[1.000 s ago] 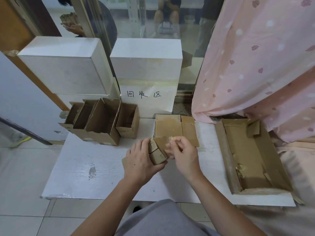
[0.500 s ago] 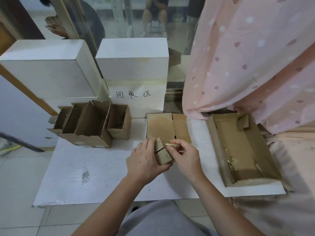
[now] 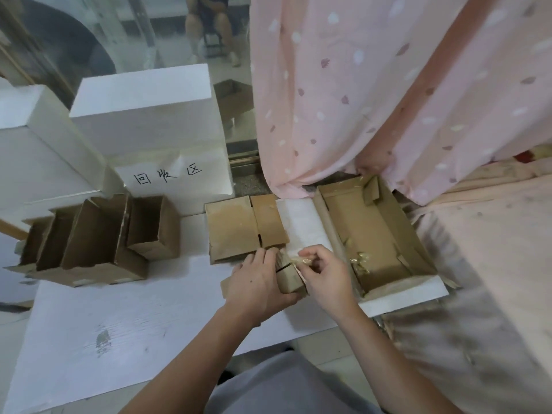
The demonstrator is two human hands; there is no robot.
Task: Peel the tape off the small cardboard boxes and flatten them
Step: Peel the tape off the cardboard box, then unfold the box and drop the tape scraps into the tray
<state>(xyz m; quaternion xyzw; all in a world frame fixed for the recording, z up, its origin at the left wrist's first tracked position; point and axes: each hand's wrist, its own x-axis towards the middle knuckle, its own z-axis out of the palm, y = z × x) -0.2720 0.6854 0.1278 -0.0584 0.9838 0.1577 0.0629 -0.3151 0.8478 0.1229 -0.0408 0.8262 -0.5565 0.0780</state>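
Small cardboard box (image 3: 289,278) sits just below frame centre, held off the white board (image 3: 119,324) between both hands; vs 0.5 s ago the tape strip (image 3: 301,259) is pulled further out to the right of the box top, and the view has swung left and tilted, so everything sits further right in frame. Left hand (image 3: 257,283) wraps the box from the left, fingers curled over its far edge, thumb underneath near the bottom corner. Right hand (image 3: 327,273) is right of the box, thumb and forefinger pinching the crumpled yellowish tape, other fingers curled, knuckles up. Both forearms come in from the bottom edge, converging on the box. Flattened box (image 3: 239,228) lies on the board just above the hands. Shallow cardboard tray (image 3: 382,234) is right of the hands, with tape scraps (image 3: 360,259) inside. Open boxes (image 3: 98,237) are grouped at left centre, white blocks (image 3: 143,115) behind them, one with handwritten characters. Pink curtain (image 3: 388,85) fills upper right
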